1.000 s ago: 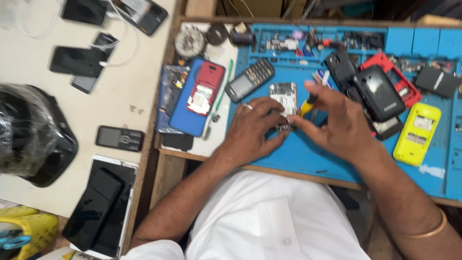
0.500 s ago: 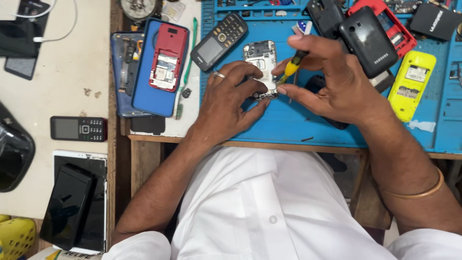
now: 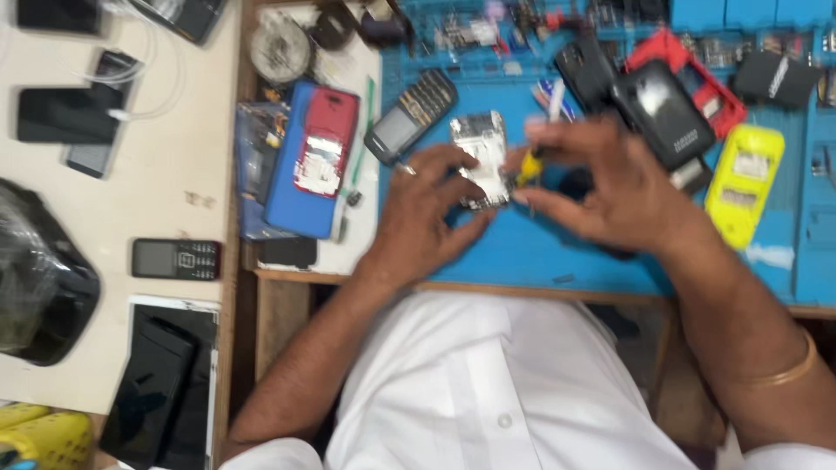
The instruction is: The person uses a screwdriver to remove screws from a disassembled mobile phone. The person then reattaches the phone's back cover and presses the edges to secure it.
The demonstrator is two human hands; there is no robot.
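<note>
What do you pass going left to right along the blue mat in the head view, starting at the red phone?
Red phone → black keypad phone → left hand → circuit board → right hand → yellow phone shell.

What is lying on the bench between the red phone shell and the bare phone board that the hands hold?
In the head view, a dark keypad phone lies tilted between the red phone shell and the phone board, by the left hand.
</note>
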